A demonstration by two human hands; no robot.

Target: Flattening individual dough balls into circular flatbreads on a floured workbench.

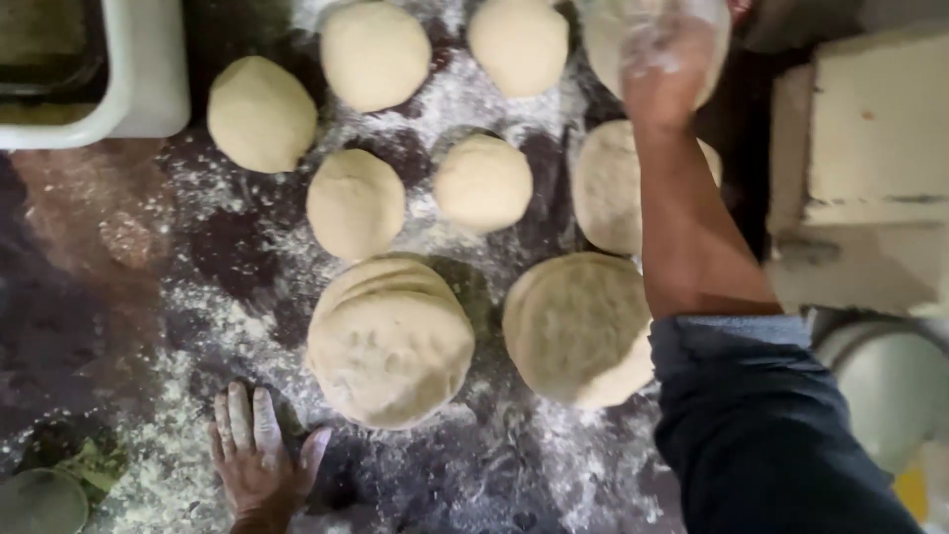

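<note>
My left hand (pixel 259 458) rests flat and open on the floured dark worktop (pixel 208 297), just below a stack of flattened dough discs (pixel 389 341). My right hand (pixel 666 61), dusted with flour, reaches far forward over a dough piece (pixel 606 35) at the top edge; whether it grips the dough is unclear from blur. A second flattened stack (pixel 578 326) lies beside my right forearm, and another disc (pixel 605 186) sits partly behind it. Several round dough balls lie beyond, such as two at the back (pixel 261 114) (pixel 374 54) and two in the middle (pixel 355 203) (pixel 483 182).
A white tray (pixel 148 89) stands at the upper left. Pale blocks or containers (pixel 875 129) sit at the right, with a round white vessel (pixel 890 381) below them. A round lid-like object (pixel 40 502) lies at the lower left corner. Loose flour covers the surface.
</note>
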